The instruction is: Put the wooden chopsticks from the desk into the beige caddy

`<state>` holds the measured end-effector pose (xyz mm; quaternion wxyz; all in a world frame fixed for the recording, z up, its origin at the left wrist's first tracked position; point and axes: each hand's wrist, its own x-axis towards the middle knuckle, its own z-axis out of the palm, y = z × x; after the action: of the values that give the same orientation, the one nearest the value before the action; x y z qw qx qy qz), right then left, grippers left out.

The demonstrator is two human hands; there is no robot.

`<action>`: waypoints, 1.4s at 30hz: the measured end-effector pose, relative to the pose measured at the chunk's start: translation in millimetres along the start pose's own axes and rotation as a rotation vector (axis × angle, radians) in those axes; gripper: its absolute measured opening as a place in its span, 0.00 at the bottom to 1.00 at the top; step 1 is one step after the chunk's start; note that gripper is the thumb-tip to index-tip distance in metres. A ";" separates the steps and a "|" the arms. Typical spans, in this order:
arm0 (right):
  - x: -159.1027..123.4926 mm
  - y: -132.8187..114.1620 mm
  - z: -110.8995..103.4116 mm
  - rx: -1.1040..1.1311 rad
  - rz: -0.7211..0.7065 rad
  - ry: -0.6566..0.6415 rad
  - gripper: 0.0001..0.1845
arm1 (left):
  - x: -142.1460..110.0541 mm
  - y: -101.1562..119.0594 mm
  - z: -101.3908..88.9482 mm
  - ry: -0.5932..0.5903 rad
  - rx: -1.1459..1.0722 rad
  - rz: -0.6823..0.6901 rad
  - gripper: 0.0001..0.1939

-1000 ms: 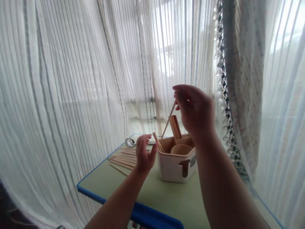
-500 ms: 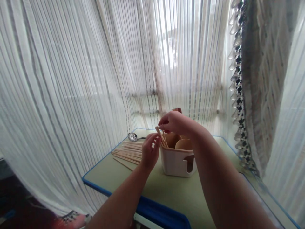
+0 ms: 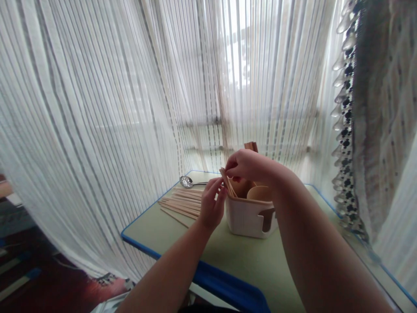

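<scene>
A white utensil holder (image 3: 244, 217) with tan inner compartments stands on the table. A few light wooden chopsticks (image 3: 230, 186) lean upright in its left compartment, tops above the rim. My left hand (image 3: 211, 208) is beside that compartment, its fingertips closed at the upper part of these chopsticks. Just above the rim, my right hand (image 3: 246, 164) has its fingers pinched at the chopstick tops; the fingertips are partly hidden. Left of the holder, several loose chopsticks (image 3: 183, 204) lie spread on the table. Behind my right hand rises a darker bundle of sticks (image 3: 250, 146).
A metal slotted ladle (image 3: 186, 181) lies at the table's back left. The pale green table (image 3: 208, 248) has a blue edge. Striped sheer curtains (image 3: 130, 108) hang close around it, with a beaded fringe (image 3: 347, 108) at the right.
My right hand has come down from high above the holder, lowering a chopstick into the left compartment beside the others. My left fingers have closed in on the chopsticks. The view has shifted.
</scene>
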<state>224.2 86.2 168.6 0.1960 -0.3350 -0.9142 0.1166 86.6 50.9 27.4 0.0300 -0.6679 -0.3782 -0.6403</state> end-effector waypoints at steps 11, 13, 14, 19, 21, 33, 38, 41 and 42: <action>1.4 3.4 0.9 0.071 -0.003 0.014 0.07 | 2.1 3.4 -1.6 -0.092 -0.028 0.015 0.17; 0.3 2.3 -0.1 0.053 0.002 -0.009 0.07 | 2.0 2.4 -1.4 -0.095 -0.025 0.000 0.18; 0.0 1.3 -0.2 0.046 0.006 -0.028 0.07 | 1.7 1.7 -1.0 -0.094 -0.025 -0.006 0.18; -1.0 -5.2 0.9 0.019 0.074 -0.050 0.08 | -0.3 -0.7 1.1 -0.107 -0.041 -0.033 0.18; -3.5 -7.8 -1.8 -0.030 0.082 -0.017 0.08 | -1.0 -0.4 -2.8 -0.108 -0.034 -0.031 0.21; 10.9 -80.2 79.1 -0.254 -0.261 0.104 0.12 | -36.8 -54.5 -151.7 0.018 0.931 -0.371 0.13; 17.8 -87.9 158.5 -0.420 -0.199 -0.327 0.16 | -48.5 -73.6 -168.6 -0.091 1.129 -0.878 0.17; 16.8 -82.0 178.1 -0.451 -0.146 -0.393 0.15 | -48.1 -71.7 -165.4 -0.156 1.126 -0.870 0.18; 16.1 -81.0 180.6 -0.453 -0.138 -0.405 0.15 | -48.1 -70.7 -164.9 -0.167 1.118 -0.863 0.18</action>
<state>88.2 21.4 39.2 -0.0623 -0.2771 -0.9580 -0.0394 -84.1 -7.6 -16.8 0.0828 -0.3900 -0.8819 -0.2517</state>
